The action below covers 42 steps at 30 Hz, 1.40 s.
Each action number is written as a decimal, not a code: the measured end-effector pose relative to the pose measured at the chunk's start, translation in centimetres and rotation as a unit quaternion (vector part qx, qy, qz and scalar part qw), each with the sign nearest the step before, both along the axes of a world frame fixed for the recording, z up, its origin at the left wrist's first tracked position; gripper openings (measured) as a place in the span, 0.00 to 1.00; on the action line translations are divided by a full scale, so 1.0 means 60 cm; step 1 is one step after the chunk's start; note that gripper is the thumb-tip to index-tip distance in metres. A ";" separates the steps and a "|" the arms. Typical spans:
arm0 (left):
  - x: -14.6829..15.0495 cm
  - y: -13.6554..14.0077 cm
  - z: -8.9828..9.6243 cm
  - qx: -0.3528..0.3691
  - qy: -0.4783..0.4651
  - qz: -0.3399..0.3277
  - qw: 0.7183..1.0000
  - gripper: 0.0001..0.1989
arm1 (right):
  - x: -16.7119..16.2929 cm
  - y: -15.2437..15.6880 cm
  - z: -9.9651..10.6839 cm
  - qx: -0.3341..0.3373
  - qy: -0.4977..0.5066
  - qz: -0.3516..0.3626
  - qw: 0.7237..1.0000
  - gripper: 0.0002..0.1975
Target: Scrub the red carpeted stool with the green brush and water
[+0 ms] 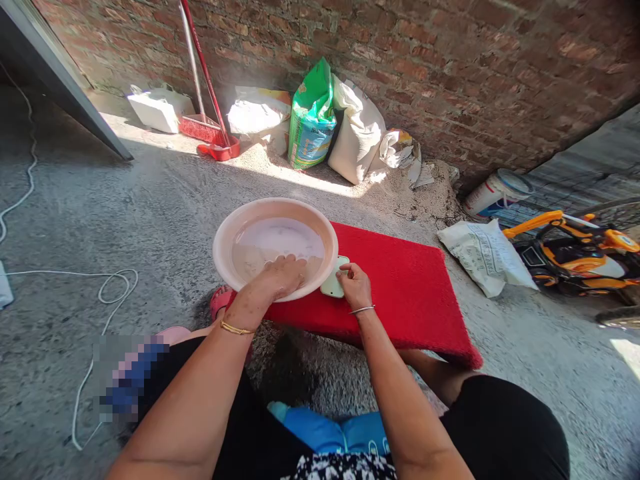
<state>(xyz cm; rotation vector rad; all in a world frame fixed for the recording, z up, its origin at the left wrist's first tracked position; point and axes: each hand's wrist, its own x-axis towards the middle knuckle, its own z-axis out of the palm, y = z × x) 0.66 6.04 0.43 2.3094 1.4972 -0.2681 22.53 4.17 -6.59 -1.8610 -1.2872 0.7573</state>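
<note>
A wide pale pink basin (pixel 223 240) of cloudy water rests partly on a red cloth-covered bench (pixel 400 280). My left hand (pixel 286 275) reaches over its near rim, back of the hand up, with the fingers bent toward the water; the fingertips are hidden. Beside the basin's right edge, my right hand (pixel 357 287) is closed, its fingers curled and thumb drawn in. What it pinches, if anything, I cannot make out. Just left of those fingers lies a flat pale green tray-like object (pixel 330 285) with rounded corners, partly covered by the basin's rim.
Along the brick wall stand a red dustpan (pixel 220 150) with a broom, a green sack (pixel 313 120) and a white sack (pixel 355 140). To the right are a bucket (pixel 495 193), a printed bag (pixel 485 257) and a toy excavator (pixel 575 257). A white cable (pixel 107 313) loops at left.
</note>
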 end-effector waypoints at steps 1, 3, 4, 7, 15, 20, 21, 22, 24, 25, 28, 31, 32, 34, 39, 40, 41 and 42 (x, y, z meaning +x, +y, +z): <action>0.000 0.001 -0.002 -0.001 0.000 0.002 1.000 0.21 | 0.021 -0.003 0.001 0.001 -0.008 -0.011 1.000 0.12; -0.001 0.001 -0.009 0.006 -0.005 0.005 1.000 0.20 | 0.082 -0.015 0.008 0.000 -0.029 -0.047 0.998 0.11; -0.002 0.002 -0.013 0.016 -0.008 0.005 1.000 0.20 | 0.118 -0.023 0.012 -0.002 -0.041 -0.071 0.997 0.11; -0.007 0.003 -0.024 0.042 -0.012 0.000 0.999 0.19 | 0.210 -0.048 0.023 -0.002 -0.069 -0.153 0.986 0.11; -0.012 0.005 -0.030 0.060 0.002 -0.011 0.998 0.19 | 0.116 -0.051 0.000 0.025 0.081 -0.003 0.996 0.17; -0.018 0.001 -0.043 0.081 -0.001 -0.025 0.996 0.20 | 0.147 -0.058 -0.002 -0.008 0.036 0.004 0.999 0.16; -0.019 0.001 -0.045 0.087 -0.003 -0.025 0.996 0.20 | 0.176 -0.064 0.003 -0.010 0.011 -0.031 0.999 0.16; -0.021 0.001 -0.047 0.088 -0.005 -0.025 0.996 0.20 | 0.204 -0.070 0.009 -0.010 -0.015 -0.070 0.997 0.16; -0.022 0.003 -0.048 0.079 -0.009 -0.027 0.997 0.19 | 0.245 -0.083 0.021 0.003 -0.055 -0.135 0.989 0.16; -0.022 0.004 -0.047 0.074 -0.011 -0.030 0.997 0.18 | 0.250 -0.089 0.025 0.014 -0.061 -0.150 0.987 0.17; -0.020 0.007 -0.042 0.063 -0.014 -0.026 0.998 0.18 | 0.206 -0.099 0.025 0.035 -0.019 -0.100 0.994 0.19; -0.017 0.004 -0.039 0.061 -0.009 -0.011 0.998 0.18 | 0.129 -0.100 0.012 0.015 0.031 0.004 0.999 0.18; -0.016 0.003 -0.038 0.065 -0.008 -0.009 0.998 0.18 | 0.114 -0.100 0.009 0.006 0.037 0.025 0.999 0.18; -0.015 -0.001 -0.038 0.075 -0.012 -0.013 0.997 0.19 | 0.116 -0.102 0.009 -0.007 0.028 0.026 0.999 0.17; -0.017 -0.004 -0.033 0.056 -0.010 -0.004 0.998 0.23 | 0.238 -0.120 0.038 -0.015 -0.081 -0.136 0.987 0.17; -0.018 -0.003 -0.031 0.045 -0.008 0.000 0.999 0.23 | 0.253 -0.125 0.044 -0.011 -0.092 -0.158 0.983 0.18; -0.021 -0.002 -0.030 0.037 -0.009 -0.002 0.999 0.23 | 0.258 -0.128 0.048 -0.006 -0.091 -0.164 0.982 0.18; -0.023 -0.001 -0.030 0.034 -0.013 -0.007 0.999 0.23 | 0.252 -0.131 0.049 0.001 -0.078 -0.152 0.985 0.19</action>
